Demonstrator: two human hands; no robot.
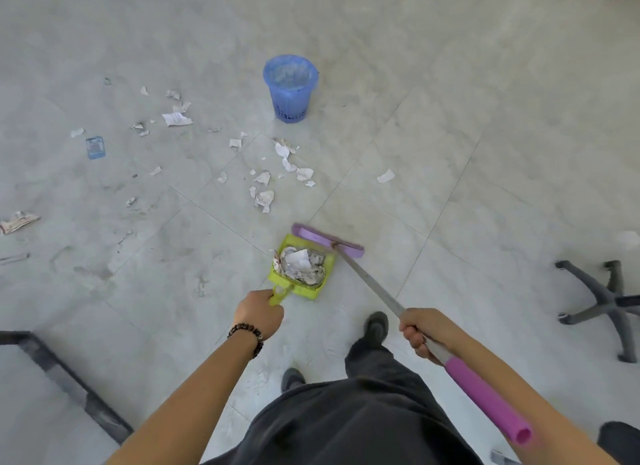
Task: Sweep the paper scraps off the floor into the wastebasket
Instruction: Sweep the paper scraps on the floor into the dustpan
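The left hand (258, 314), a dark bead bracelet (247, 333) at its wrist, has its grip closed round the looped handle of a lime-green plastic dustpan (304, 290) with a comb-toothed back edge. The pan carries a crumpled heap (299, 264) of white and printed paper. The right hand (419, 333) has its grip wrapped round the broom (327, 239), on the grey metal shaft just above a smooth pink sleeve (485, 399). The flat lilac head sits against the pan's far edge.

More paper scraps (265, 198), torn and creased, lie scattered across the floor (450, 135) ahead and to the left, between the pan and the wastebasket (291, 90). This is a round blue plastic tub with a perforated lower wall, standing upright well beyond the pan. The floor is of large pale, mottled tiles with thin joints. A small clear blue box (95, 147) lies at the left, and a grey star-shaped chair base (606, 302) stands at the right.
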